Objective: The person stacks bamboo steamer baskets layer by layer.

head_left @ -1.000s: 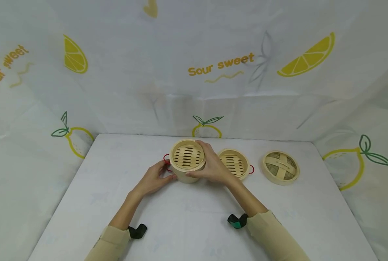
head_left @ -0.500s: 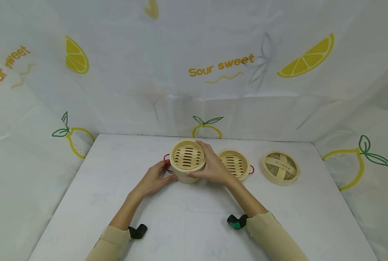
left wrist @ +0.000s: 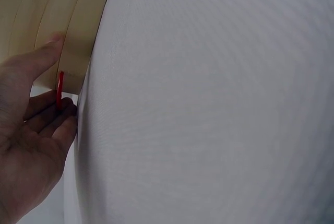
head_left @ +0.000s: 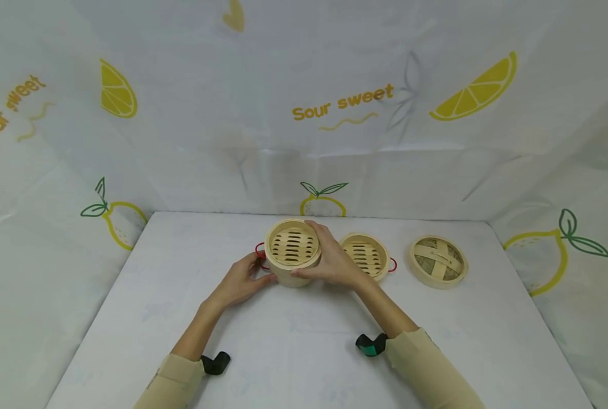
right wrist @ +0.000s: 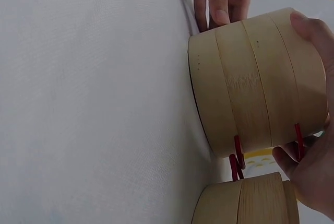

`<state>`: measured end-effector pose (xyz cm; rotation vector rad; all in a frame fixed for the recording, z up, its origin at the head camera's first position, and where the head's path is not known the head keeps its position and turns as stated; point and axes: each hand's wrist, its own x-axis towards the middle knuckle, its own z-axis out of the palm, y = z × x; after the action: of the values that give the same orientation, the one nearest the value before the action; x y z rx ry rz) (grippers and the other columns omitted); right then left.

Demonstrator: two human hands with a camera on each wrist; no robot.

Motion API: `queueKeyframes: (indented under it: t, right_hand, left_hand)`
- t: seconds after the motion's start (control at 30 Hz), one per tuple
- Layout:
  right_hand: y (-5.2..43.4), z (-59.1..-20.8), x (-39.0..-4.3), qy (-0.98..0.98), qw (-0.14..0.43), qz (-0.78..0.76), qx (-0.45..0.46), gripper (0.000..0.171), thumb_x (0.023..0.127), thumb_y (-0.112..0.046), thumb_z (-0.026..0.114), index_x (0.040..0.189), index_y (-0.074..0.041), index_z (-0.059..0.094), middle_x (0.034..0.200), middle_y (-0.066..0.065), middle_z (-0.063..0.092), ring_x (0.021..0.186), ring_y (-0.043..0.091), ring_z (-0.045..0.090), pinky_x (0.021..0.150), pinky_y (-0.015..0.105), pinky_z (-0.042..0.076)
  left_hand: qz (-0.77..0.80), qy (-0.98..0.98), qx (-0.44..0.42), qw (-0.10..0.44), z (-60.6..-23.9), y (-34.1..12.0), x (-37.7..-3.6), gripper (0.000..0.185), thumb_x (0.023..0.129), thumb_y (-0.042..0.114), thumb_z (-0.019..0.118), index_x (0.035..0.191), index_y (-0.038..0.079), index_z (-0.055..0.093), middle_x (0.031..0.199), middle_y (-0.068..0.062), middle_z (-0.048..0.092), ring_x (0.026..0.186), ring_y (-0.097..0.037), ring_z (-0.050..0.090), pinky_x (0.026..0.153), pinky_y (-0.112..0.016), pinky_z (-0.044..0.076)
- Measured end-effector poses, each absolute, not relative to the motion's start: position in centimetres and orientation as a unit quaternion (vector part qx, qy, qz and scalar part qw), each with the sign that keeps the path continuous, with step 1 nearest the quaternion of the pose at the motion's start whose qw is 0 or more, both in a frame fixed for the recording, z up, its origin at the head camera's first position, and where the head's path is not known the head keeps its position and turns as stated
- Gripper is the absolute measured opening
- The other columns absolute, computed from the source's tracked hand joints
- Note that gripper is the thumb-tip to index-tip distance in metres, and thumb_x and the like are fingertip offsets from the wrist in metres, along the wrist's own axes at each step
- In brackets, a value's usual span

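Bamboo steamer stack (head_left: 292,250), one, gripped by left hand (head_left: 239,279) and right hand (head_left: 336,261); shorter stack (head_left: 368,255), one; lid (head_left: 438,262), one; white tabletop (head_left: 288,358); lemon-printed backdrop (head_left: 206,102).

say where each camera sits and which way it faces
Head: on the head, facing forward and down at the steamer stack; left hand, right hand and sleeves show.
Left wrist: worn there, facing the stack's side; left hand shows clearly.
Right wrist: worn there, facing the stack's side; both hands show.
Wrist views share the stack and left hand.

Soft, even light casts faint shadows on the worktop (head_left: 293,352) around six o'clock; wrist views look dimmer, slightly blurred.
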<state>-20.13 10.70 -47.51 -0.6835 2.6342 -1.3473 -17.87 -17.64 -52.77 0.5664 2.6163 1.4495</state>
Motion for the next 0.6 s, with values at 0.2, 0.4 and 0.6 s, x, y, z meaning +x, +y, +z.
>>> queueKeyframes:
  t: [0.2, 0.4, 0.6]
  right_hand:
    - [10.7, -47.4, -20.0, 0.868, 0.066, -0.440, -0.220, 0.127, 0.075, -0.048, 0.098, 0.173, -0.023, 0.022, 0.173, 0.010, 0.036, 0.163, 0.033, 0.037, 0.134, 0.063, 0.036]
    - [11.0, -47.3, -19.8, 0.866, 0.074, -0.444, -0.219, 0.130, 0.076, -0.047, 0.098, 0.175, -0.022, 0.017, 0.177, 0.010, 0.029, 0.167, 0.034, 0.028, 0.137, 0.065, 0.029]
    - [12.1, -46.7, -19.2, 0.871, 0.064, -0.438, -0.213, 0.130, 0.076, -0.046, 0.099, 0.174, -0.019, 0.018, 0.177, 0.011, 0.029, 0.167, 0.035, 0.029, 0.134, 0.068, 0.033]
  left_hand:
    - [0.479, 0.855, 0.190, 0.048, -52.8, -17.7, -17.8, 0.067, 0.097, 0.020, 0.085, 0.153, -0.003, 0.055, 0.154, -0.022, 0.062, 0.150, -0.039, 0.057, 0.124, -0.049, 0.051]
    - [0.482, 0.854, 0.190, 0.047, -52.9, -17.7, -17.8, 0.066, 0.097, 0.020, 0.085, 0.152, -0.001, 0.056, 0.153, -0.021, 0.063, 0.148, -0.039, 0.058, 0.123, -0.050, 0.052]
    - [0.485, 0.852, 0.191, 0.046, -52.9, -17.7, -17.9, 0.066, 0.097, 0.021, 0.085, 0.152, 0.000, 0.056, 0.153, -0.021, 0.063, 0.149, -0.039, 0.058, 0.124, -0.050, 0.051]
